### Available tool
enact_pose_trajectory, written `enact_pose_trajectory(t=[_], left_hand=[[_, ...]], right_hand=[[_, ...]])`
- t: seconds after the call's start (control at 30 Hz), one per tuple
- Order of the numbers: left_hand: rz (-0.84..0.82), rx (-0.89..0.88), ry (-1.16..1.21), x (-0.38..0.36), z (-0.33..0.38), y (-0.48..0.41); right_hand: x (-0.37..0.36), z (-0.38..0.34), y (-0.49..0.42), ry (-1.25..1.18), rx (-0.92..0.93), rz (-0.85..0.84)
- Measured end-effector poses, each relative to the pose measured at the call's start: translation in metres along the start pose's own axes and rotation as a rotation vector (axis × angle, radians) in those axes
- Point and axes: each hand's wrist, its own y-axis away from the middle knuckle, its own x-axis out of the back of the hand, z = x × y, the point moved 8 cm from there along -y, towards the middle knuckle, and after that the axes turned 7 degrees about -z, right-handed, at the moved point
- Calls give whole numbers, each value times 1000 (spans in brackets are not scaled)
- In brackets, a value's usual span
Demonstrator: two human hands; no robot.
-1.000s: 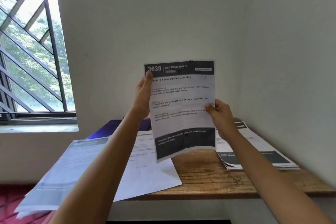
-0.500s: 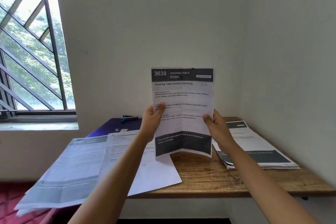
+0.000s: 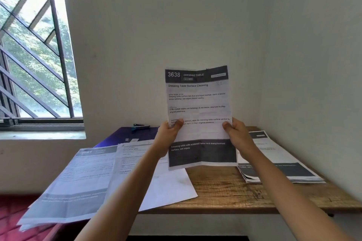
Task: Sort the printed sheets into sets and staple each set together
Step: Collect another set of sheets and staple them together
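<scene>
- Daylight is entering through the window (image 3: pixel 37 60) at the left, and its upper panes are overexposing to near white.
- The wall (image 3: pixel 176 15) is receiving soft, even light and is dimming slightly toward the right corner.
- The held sheet (image 3: pixel 198 107) is rendering sharp: the large print is reading clearly, while the smallest labels are blurring.
- The sheets (image 3: pixel 78 182) at the lower left are smearing out of focus.
- Wide-angle distortion is tilting the window frame and stretching the picture edges.
- Shadows on the surface (image 3: pixel 225 188) are falling faint and soft-edged.
</scene>
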Motion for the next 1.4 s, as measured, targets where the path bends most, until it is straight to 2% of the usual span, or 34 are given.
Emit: enact_pose_trajectory(t=[0.17, 0.33, 0.47, 0.73, 0.97, 1.13, 1.4], left_hand=[[-45, 88, 97, 3, 0, 3], [83, 186, 263, 22, -6, 9], [150, 221, 273, 37, -12, 9], [220, 237, 296, 57, -23, 16], [329, 202, 392, 87, -26, 21], [322, 186, 402, 78, -26, 22], [286, 152, 410, 70, -29, 15]], right_hand=[[-1, 6, -3, -130, -98, -107], [-7, 20, 4, -77, -213, -239], [-20, 35, 12, -245, -294, -290], [-25, 49, 12, -459, -391, -226], [-4, 66, 20, -480, -444, -40], [-19, 60, 20, -601, -432, -70], [-24, 46, 11, -496, -350, -28]])
